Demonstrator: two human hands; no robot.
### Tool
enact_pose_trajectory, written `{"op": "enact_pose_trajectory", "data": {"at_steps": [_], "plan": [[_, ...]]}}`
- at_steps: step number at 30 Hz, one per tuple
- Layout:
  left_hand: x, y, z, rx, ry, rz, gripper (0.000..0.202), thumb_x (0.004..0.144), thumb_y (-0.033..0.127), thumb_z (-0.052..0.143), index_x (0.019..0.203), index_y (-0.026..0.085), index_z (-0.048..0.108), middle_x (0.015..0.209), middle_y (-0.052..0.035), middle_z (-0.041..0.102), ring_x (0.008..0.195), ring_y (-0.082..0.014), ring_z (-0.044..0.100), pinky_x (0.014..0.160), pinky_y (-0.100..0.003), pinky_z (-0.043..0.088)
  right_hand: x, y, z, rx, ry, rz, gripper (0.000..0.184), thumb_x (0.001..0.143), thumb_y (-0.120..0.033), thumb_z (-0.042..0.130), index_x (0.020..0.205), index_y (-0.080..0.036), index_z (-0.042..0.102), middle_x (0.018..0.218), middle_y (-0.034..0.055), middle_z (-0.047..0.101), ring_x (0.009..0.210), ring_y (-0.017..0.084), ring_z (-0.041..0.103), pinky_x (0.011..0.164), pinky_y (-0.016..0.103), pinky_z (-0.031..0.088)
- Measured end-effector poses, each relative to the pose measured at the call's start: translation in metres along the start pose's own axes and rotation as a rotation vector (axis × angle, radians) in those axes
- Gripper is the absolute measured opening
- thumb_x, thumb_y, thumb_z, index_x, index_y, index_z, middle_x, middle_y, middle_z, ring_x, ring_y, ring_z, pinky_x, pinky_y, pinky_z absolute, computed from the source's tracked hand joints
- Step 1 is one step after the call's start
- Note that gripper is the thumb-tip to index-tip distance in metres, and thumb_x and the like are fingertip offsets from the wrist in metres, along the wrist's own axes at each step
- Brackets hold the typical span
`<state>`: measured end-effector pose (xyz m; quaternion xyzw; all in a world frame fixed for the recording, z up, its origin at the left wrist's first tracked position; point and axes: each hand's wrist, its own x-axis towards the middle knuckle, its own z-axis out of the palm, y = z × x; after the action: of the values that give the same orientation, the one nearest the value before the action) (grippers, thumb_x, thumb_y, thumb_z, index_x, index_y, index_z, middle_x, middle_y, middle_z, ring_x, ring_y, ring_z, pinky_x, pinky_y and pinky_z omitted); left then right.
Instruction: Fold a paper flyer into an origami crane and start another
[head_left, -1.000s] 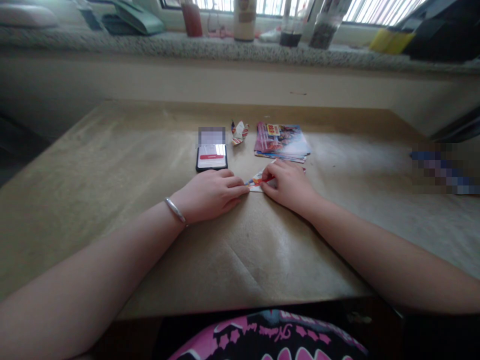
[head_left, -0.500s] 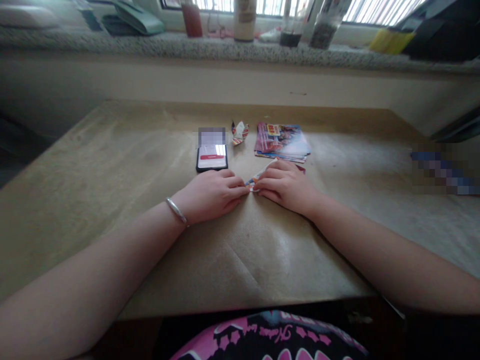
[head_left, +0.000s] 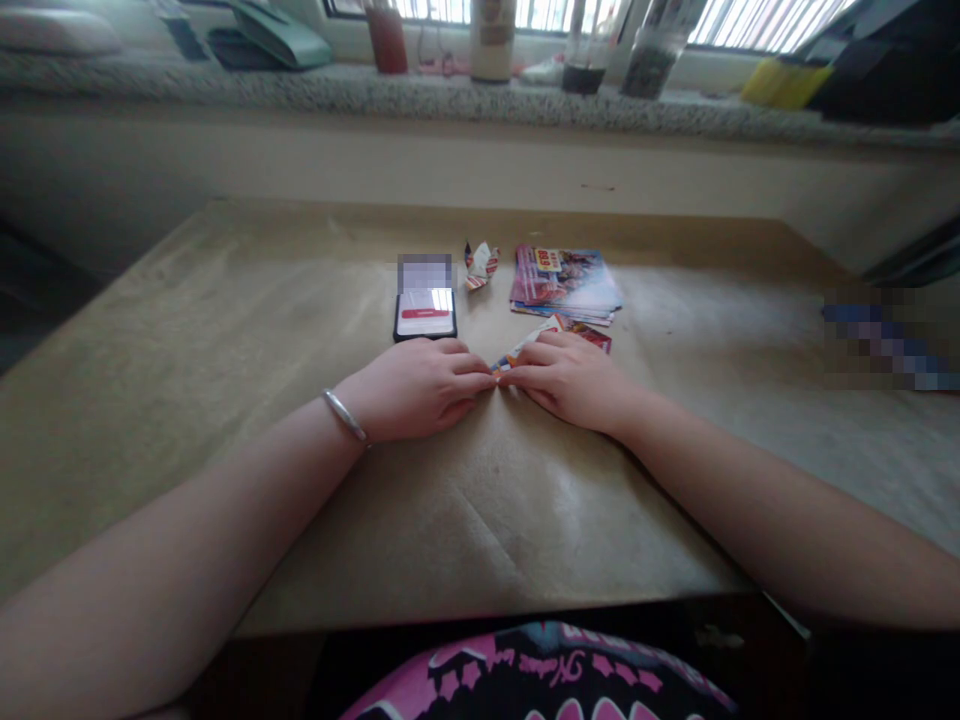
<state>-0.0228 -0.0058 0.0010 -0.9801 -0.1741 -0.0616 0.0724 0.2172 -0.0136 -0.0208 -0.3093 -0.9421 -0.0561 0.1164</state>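
A folded piece of printed paper (head_left: 584, 333), red, white and orange, lies on the table between my hands and partly under the right one. My left hand (head_left: 426, 388), with a silver bangle at the wrist, pinches the paper's left tip. My right hand (head_left: 561, 376) has its fingers closed on the same paper, the fingertips almost meeting those of the left. The fingers cover much of the paper, so its full shape is hidden. Just beyond the left hand lies a phone (head_left: 425, 312) with its screen lit.
A small folded paper figure (head_left: 481, 265) stands beyond my hands, beside a stack of printed leaflets (head_left: 566, 282). The table (head_left: 360, 560) has a brownish cover. Jars and bottles (head_left: 491, 45) line the stone windowsill (head_left: 420, 97). A blurred blue item (head_left: 885, 340) lies at the right.
My right fingers have shifted slightly left towards the left fingertips, and more of the paper's printed right side shows. My left hand has barely moved.
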Motion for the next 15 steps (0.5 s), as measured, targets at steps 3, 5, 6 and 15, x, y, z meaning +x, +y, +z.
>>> {"op": "enact_pose_trajectory", "data": {"at_steps": [3,5,6,15], "plan": [[0.0013,0.0019,-0.0009,0.023,-0.002,-0.015,0.03,0.093,0.025,0.044,0.115,0.017,0.062,0.104,-0.0077,0.068,0.099,-0.0216,0.06,0.083,-0.033,0.051,0.0005,-0.002,-0.0022,-0.062,-0.01,-0.015,0.032,0.096,-0.027,0.04,0.112,-0.026,0.068,0.097,0.0077,0.065,0.088,0.02,0.051,0.079,0.034,0.035],[0.0022,0.0031,-0.0015,0.037,0.0,-0.018,0.029,0.094,0.025,0.043,0.113,0.017,0.063,0.103,-0.0077,0.068,0.097,-0.0215,0.061,0.082,-0.033,0.051,0.0006,-0.0029,-0.0035,-0.101,0.0,-0.025,0.03,0.095,-0.025,0.042,0.111,-0.026,0.068,0.098,0.0076,0.065,0.088,0.02,0.051,0.079,0.034,0.034],[0.0025,0.0035,-0.0016,0.041,0.001,-0.017,0.028,0.094,0.026,0.043,0.112,0.017,0.063,0.102,-0.0076,0.068,0.097,-0.0213,0.061,0.082,-0.033,0.051,0.0005,-0.003,-0.0041,-0.119,0.005,-0.032,0.03,0.095,-0.025,0.042,0.11,-0.025,0.068,0.098,0.0075,0.065,0.088,0.02,0.051,0.079,0.034,0.034],[0.0021,0.0014,0.0013,0.007,0.023,-0.018,0.026,0.094,0.026,0.045,0.111,0.019,0.063,0.103,-0.007,0.068,0.099,-0.0199,0.06,0.085,-0.031,0.05,-0.0056,0.0025,-0.0078,-0.139,0.025,-0.071,0.026,0.091,-0.022,0.047,0.107,-0.023,0.067,0.098,0.0065,0.066,0.088,0.021,0.053,0.081,0.035,0.035]]}}
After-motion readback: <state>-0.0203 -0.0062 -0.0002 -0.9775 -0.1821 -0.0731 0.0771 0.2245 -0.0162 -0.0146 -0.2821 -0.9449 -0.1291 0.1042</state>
